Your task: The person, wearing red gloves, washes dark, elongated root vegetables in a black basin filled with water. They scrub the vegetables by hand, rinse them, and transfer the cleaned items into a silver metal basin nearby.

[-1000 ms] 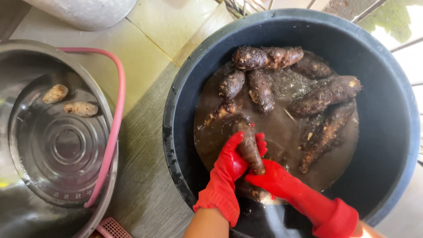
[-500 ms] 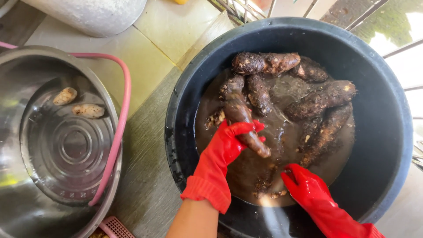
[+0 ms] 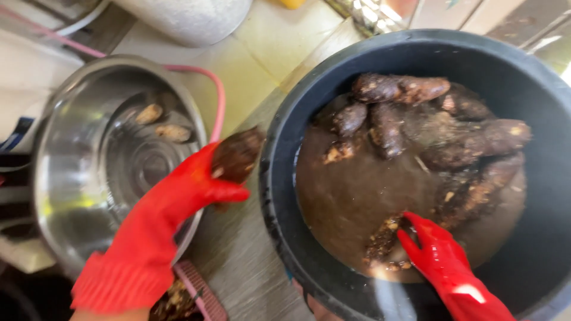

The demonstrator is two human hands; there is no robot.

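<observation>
Left hand (image 3: 178,190) around muddy root (image 3: 237,156)

Bright daylight from the upper right, blown out at that corner. Strong motion blur throughout, worst on the left hand (image 3: 178,196) and the steel bowl (image 3: 65,178). Glare on the bowl's wall; sheen on the muddy water (image 3: 351,196).

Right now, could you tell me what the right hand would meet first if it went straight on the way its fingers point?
The right hand, fingers pointing up-left, would probably meet the muddy root at its fingertips; depth is unclear.
</observation>
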